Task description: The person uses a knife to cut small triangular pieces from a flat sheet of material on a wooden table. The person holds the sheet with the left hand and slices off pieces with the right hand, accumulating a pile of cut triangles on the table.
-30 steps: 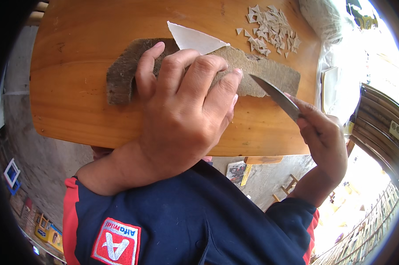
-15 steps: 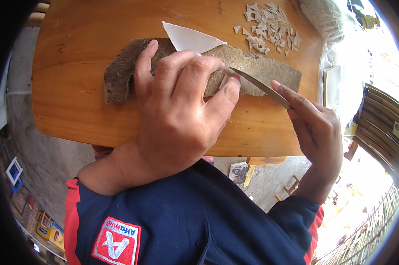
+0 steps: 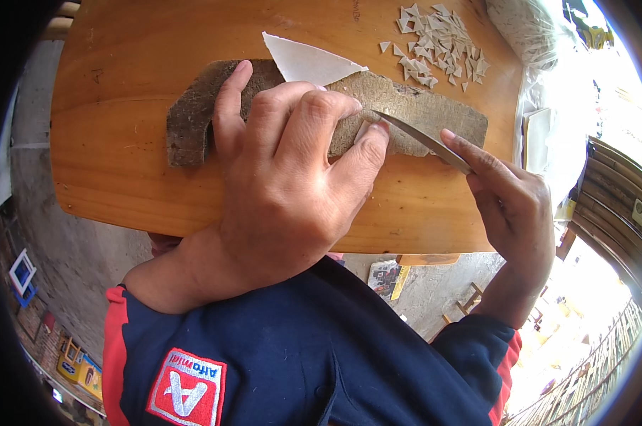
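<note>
My right hand (image 3: 516, 202) grips a knife (image 3: 424, 136), its index finger stretched along the back of the blade. The knife's tip lies at the fingertips of my left hand (image 3: 289, 170), over a worn wooden board (image 3: 441, 121). My left thumb and fingers close on a small white piece (image 3: 363, 129) on the board, mostly hidden beneath them. The little finger of that hand rests stretched out on the board's left part. A larger white, roughly triangular sheet (image 3: 310, 60) lies just past my fingers, overlapping the board's far edge.
Many small white cut triangles (image 3: 441, 46) lie in a loose heap at the far right of the wooden table (image 3: 122, 142). A clear plastic bag (image 3: 527, 32) with pale contents sits at the right edge. A bamboo rack (image 3: 615, 192) stands beyond it.
Both hands, the knife and the board keep nearly the same places. The knife and my right hand have shifted very slightly rightward in the picture.
</note>
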`<state>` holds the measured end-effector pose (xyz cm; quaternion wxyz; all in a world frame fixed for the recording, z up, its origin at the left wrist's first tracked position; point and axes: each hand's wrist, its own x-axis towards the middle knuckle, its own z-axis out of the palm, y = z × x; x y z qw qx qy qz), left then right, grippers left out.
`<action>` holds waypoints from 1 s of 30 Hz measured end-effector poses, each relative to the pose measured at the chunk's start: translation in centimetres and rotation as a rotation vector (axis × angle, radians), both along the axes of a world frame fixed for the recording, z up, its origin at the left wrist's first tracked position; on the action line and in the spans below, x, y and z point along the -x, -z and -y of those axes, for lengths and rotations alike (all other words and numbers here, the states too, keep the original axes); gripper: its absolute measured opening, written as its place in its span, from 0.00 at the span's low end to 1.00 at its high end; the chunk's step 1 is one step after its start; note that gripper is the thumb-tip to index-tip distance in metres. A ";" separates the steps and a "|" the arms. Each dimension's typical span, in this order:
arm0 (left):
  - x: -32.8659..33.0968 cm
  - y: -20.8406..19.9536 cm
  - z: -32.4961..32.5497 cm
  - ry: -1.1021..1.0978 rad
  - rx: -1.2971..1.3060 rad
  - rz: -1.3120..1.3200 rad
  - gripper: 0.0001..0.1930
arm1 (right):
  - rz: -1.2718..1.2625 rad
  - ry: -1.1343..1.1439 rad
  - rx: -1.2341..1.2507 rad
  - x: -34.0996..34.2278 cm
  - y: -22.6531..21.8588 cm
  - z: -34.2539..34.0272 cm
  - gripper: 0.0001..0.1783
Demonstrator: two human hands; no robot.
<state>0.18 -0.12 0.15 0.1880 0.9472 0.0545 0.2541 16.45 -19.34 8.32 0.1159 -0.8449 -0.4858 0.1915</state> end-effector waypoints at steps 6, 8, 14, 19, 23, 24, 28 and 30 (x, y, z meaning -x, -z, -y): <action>-0.1 0.0 0.1 -0.008 -0.001 0.012 0.16 | -0.002 0.001 0.000 0.0 0.0 0.0 0.31; -0.1 0.0 0.1 -0.010 0.006 0.010 0.16 | -0.008 -0.011 0.002 -0.1 0.0 0.0 0.32; -0.2 0.1 0.1 -0.003 0.008 0.019 0.17 | 0.052 -0.039 0.047 -0.3 0.1 0.2 0.35; -0.1 0.1 0.0 -0.015 -0.008 0.003 0.17 | 0.139 -0.026 0.072 0.4 0.6 -0.1 0.35; -0.1 0.3 0.0 -0.025 -0.005 0.003 0.17 | 0.131 0.022 0.082 0.6 0.8 0.3 0.33; -0.2 0.4 0.0 -0.027 -0.001 0.007 0.16 | 0.134 0.035 0.088 0.5 0.9 0.6 0.33; -0.3 0.2 0.1 -0.028 0.033 0.027 0.13 | 0.045 0.070 0.037 0.4 0.9 1.9 0.32; -0.4 0.1 0.0 -0.025 0.051 0.038 0.11 | 0.021 0.101 -0.012 0.4 1.1 2.4 0.32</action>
